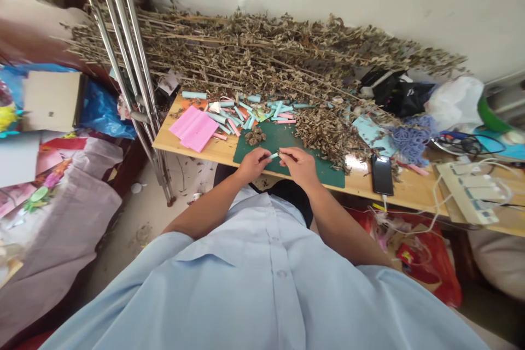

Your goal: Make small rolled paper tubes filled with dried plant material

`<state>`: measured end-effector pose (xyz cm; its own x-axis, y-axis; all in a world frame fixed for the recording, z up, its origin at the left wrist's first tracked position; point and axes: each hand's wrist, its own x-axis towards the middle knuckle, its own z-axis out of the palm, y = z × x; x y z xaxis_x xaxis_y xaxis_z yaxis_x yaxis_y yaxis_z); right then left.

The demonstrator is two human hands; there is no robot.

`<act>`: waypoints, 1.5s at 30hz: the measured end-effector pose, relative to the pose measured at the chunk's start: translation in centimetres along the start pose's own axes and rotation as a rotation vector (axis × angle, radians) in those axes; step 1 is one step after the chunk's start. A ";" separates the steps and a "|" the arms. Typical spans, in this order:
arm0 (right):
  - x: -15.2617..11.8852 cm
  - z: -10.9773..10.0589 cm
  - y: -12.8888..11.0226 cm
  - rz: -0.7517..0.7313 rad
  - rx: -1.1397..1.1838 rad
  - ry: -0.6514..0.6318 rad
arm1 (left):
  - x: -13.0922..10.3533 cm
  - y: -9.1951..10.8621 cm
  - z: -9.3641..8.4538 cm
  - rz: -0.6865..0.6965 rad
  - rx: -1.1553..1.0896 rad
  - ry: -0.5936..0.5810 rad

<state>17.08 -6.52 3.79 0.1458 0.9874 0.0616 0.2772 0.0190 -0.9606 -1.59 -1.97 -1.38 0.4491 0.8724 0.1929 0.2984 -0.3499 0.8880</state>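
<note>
My left hand [255,165] grips a small light-blue paper tube [273,156] between thumb and fingers, over the front edge of the green cutting mat [324,170]. At the tube's other end, my right hand [301,167] is closed in a pinch, with a bit of brown dried leaf showing at its fingertips. A small clump of dried leaves [255,136] lies on the mat just beyond my left hand. Behind my right hand is a larger heap of crumbled dried leaves [322,134]. Several blue and pink paper tubes [238,115] lie scattered behind the mat.
Pink paper sheets [194,127] lie at the left of the wooden table [168,136]. Long dried plant stalks [246,49] are piled along the wall. Metal crutches [127,54] lean at left. At right are a phone [382,175], blue yarn [414,139] and a power strip [467,191].
</note>
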 end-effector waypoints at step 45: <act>0.6 -2.5 -1.9 -0.233 -0.523 -0.196 | 0.1 -0.3 0.1 0.079 -0.008 -0.042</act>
<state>19.03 -6.37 6.32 -0.1385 0.9781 0.1556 0.7184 0.2073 -0.6640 -1.53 -1.82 -1.66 0.5056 0.8272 0.2450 0.2543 -0.4143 0.8739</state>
